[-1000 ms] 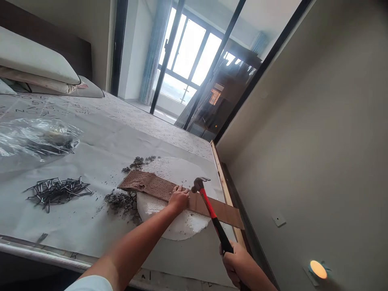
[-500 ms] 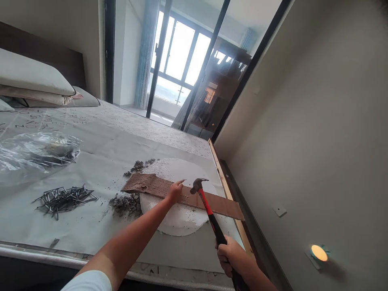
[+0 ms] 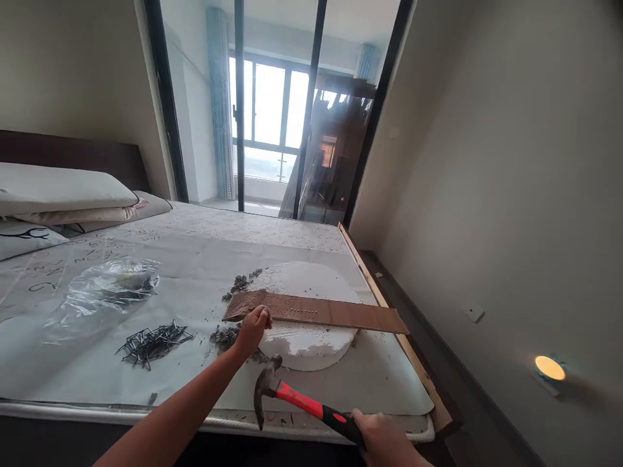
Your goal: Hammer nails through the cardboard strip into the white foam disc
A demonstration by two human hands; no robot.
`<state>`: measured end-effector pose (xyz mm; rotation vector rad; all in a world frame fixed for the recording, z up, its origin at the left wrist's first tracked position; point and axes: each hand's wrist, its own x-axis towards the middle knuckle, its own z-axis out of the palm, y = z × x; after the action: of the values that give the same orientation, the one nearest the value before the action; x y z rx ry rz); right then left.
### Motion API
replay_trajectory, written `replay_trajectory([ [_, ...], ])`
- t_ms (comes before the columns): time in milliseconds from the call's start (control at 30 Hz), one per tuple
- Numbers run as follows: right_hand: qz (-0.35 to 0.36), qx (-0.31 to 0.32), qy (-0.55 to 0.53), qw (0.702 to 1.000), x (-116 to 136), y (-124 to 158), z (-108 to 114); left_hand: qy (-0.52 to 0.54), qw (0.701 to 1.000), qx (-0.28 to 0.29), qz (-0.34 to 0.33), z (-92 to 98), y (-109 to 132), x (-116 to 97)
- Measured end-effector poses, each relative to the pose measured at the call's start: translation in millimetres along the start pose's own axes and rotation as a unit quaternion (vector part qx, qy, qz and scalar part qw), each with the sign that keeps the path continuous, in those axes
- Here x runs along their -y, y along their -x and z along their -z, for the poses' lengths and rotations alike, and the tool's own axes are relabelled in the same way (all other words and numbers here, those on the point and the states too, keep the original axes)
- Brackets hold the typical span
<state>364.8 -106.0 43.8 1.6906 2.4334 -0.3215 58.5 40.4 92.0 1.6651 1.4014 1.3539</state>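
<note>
The left hand [image 3: 254,325] was curled nearly closed, its fingertips resting on the near left end of the brown perforated strip [image 3: 316,312]; whether it pinched anything between the fingers could not be told. That strip lay flat across the white foam disc [image 3: 304,337], running from about 9 o'clock to 3 o'clock over it, with its right end reaching past the disc toward the bed edge. The right hand [image 3: 384,441] sat at 5 o'clock from the disc, at the bottom of the view, fingers wrapped tight around the black grip of the hammer [image 3: 292,399]. The hammer was held low over the near edge of the bed [image 3: 204,250], its red shaft pointing toward 10 o'clock and its metal head hanging just at 6 o'clock of the left hand, apart from the strip. Grey rubble [image 3: 224,336] lay at 9 o'clock of the disc, just beside the left hand. A heap of nails [image 3: 153,340] lay farther out at 9 o'clock, and a clear plastic bag [image 3: 109,288] at 10 o'clock.
</note>
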Motion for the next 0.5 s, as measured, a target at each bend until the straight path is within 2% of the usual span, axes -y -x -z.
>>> replay_trajectory([
  [67, 0.05, -0.045, 0.036, 0.997, 10, -19, 5, -0.089, 0.996, 0.006, -0.007, 10.9, 14, 1],
  [167, 0.127, -0.052, 0.067, 0.988, 12, -53, 4, -0.226, 0.973, 0.014, -0.035, 25.4, 24, 3],
  [267, 0.151, -0.046, 0.044, 0.987, 4, -83, -6, -0.334, 0.936, 0.023, -0.105, 31.4, 26, 7],
  [400, 0.129, -0.052, -0.003, 0.99, -12, -97, -17, -0.416, 0.883, 0.076, -0.202, 17.3, 25, 20],
  [500, 0.106, -0.076, -0.044, 0.99, -20, -93, -18, -0.436, 0.869, 0.096, -0.213, -4.8, 19, 30],
])
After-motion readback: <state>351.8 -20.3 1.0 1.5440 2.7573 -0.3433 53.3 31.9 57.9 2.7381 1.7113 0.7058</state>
